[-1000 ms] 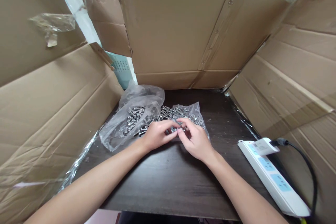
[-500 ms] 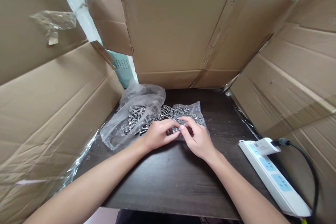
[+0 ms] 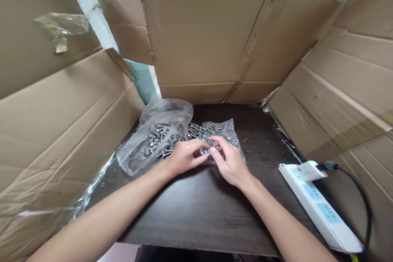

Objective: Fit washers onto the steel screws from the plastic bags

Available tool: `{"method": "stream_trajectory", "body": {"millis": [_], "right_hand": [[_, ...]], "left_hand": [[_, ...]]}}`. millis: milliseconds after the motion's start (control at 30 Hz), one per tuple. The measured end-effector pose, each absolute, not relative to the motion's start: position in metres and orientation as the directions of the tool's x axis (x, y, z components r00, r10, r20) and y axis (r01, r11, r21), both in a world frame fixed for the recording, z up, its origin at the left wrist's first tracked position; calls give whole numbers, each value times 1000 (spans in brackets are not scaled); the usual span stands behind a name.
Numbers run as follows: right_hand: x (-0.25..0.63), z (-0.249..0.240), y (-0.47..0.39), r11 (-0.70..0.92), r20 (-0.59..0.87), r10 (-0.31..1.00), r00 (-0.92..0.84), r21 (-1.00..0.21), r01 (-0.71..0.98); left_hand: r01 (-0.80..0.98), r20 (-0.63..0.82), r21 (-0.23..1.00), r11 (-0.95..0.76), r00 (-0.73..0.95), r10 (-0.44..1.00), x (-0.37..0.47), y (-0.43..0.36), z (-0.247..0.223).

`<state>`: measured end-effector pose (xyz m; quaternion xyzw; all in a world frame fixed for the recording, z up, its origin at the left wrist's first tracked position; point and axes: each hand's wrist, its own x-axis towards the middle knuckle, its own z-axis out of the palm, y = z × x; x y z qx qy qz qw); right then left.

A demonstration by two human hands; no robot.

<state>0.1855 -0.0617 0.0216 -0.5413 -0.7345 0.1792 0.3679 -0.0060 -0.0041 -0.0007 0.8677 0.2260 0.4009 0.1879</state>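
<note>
My left hand [image 3: 188, 156] and my right hand [image 3: 229, 159] meet fingertip to fingertip over the near side of a heap of small metal hardware. Both are closed in a pinch, thumbs against fingers; whatever lies between the tips is too small and too covered to name. Behind the left hand, metal bolts [image 3: 158, 138] spread across a clear plastic bag [image 3: 132, 159]. Bolts with washers or nuts [image 3: 211, 129] lie on a flat plastic sheet [image 3: 229, 125] beyond the right hand, partly hidden by the fingers.
The dark wooden table [image 3: 196, 208] is walled by taped cardboard [image 3: 208, 28] at the back and both sides. A white power strip [image 3: 322, 208] with a plugged-in adapter [image 3: 310, 171] and black cable [image 3: 365, 196] lies along the right.
The right hand's fingers have shifted very slightly at the meeting point. Otherwise the hands, bag and hardware keep their places.
</note>
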Motion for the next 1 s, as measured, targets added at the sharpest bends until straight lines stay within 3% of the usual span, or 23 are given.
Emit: {"method": "stream_trajectory", "body": {"millis": [1000], "right_hand": [[183, 21, -63, 379, 351, 919, -183, -650, 659]], "left_hand": [[226, 601, 519, -825, 590, 539, -7, -3, 0]]}}
